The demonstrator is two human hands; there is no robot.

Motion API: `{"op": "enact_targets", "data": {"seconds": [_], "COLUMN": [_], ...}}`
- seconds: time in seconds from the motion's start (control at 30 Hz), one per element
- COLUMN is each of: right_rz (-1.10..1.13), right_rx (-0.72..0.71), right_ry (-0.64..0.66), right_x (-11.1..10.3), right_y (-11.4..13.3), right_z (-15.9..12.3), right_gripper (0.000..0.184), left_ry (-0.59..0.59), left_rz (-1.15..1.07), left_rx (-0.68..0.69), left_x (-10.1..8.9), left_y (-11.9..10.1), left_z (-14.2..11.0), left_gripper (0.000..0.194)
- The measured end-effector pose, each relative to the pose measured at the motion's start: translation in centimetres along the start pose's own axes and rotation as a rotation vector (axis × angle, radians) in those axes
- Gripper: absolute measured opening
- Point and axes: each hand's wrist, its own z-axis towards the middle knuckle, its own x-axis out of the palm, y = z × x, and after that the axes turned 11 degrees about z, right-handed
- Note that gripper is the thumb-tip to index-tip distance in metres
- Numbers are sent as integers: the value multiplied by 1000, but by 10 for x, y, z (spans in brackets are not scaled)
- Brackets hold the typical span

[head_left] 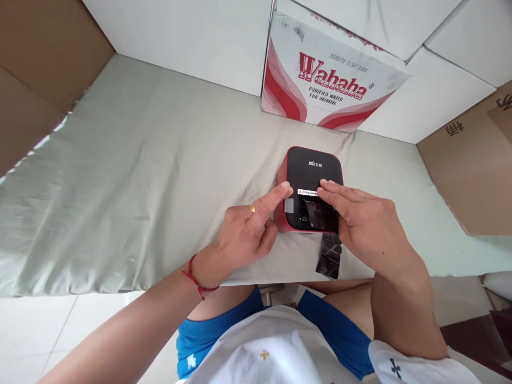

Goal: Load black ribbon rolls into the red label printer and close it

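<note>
A small black-topped, red-sided printer (315,176) with white lettering and a yellow-and-white warning label sits on the cloth before me. My left hand (250,226) is at its left side, index finger stretched to the top edge by a grey patch, the fingers below bent, holding nothing. My right hand (360,213) lies over the right part of the top with its fingers straight and close together; its thumb is mostly hidden. Beneath it, a glossy black strip (318,215) covers the front of the top. A creased black piece (330,256) hangs below the printer's front edge.
Pale green cloth (132,176) covers the surface, wrinkled at the left. Behind the printer stands a white and red Wahaha water carton (328,80) among white panels. Brown cardboard boxes rise at the left (36,69) and right (472,160). The front edge is close to my lap.
</note>
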Motion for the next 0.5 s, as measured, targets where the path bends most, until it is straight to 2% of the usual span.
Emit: {"op": "enact_targets", "data": {"seconds": [0.1, 0.23, 0.33, 0.4, 0.43, 0.5], "right_rz": [73, 304, 444, 728, 920, 1277], "right_rx": [42, 156, 240, 359, 423, 501], "right_ry": [-44, -269, -459, -563, -566, -467], "right_x": [9, 28, 37, 38, 39, 40], "right_y": [-3, 4, 27, 48, 58, 76], "right_z": [-3, -16, -41, -63, -72, -87], "right_gripper": [53, 44, 43, 45, 45, 39], "left_ry": [9, 17, -49, -94, -76, -15], "left_rz": [3, 36, 71, 75, 64, 15], "left_rx": [-32, 27, 144, 256, 277, 302], "left_x": [1, -1, -9, -15, -17, -18], "left_y": [-3, 0, -8, -22, -31, -53], "left_z": [1, -2, -7, -11, -13, -17], "left_gripper": [96, 87, 80, 68, 57, 45]}}
